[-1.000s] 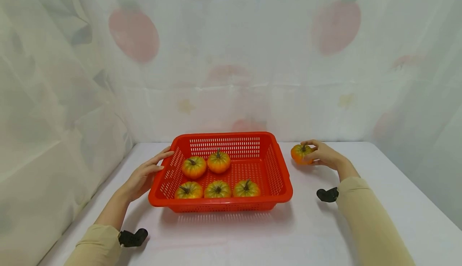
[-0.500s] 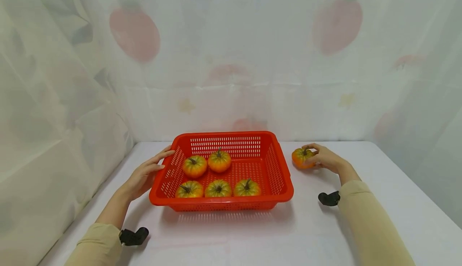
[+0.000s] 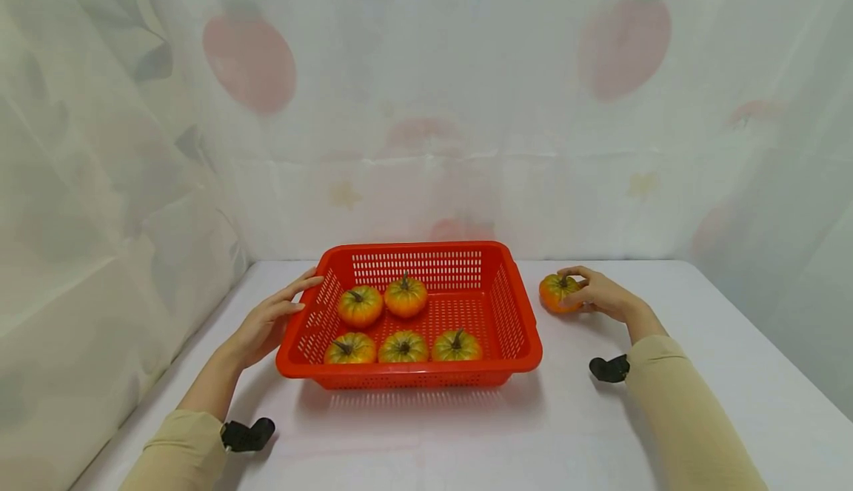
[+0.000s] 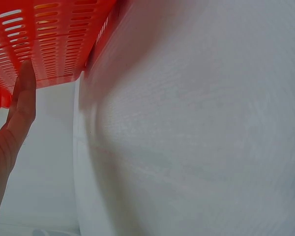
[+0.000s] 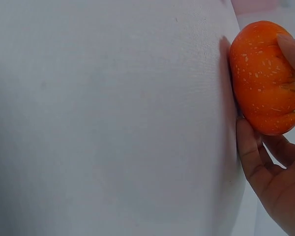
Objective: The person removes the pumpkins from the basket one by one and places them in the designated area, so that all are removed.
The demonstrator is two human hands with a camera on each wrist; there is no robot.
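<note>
A red slotted basket (image 3: 526,335) stands mid-table with several small orange pumpkins (image 3: 404,295) inside. My left hand (image 3: 269,321) rests with straight fingers against the basket's left wall; in the left wrist view the fingers (image 4: 22,101) lie along the red slotted side (image 4: 44,34). To the right of the basket, my right hand (image 3: 600,292) grips one more orange pumpkin (image 3: 554,292) that sits on the table. In the right wrist view the fingers (image 5: 253,160) curl round that pumpkin (image 5: 263,78).
A white cloth covers the table (image 3: 700,306). A pale curtain with a fruit print (image 3: 426,106) closes the back and the left side. Small black cameras (image 3: 248,435) sit at both wrists.
My right hand and its pumpkin have shifted slightly down and toward me on the table. The left hand and the basket have stayed put.
</note>
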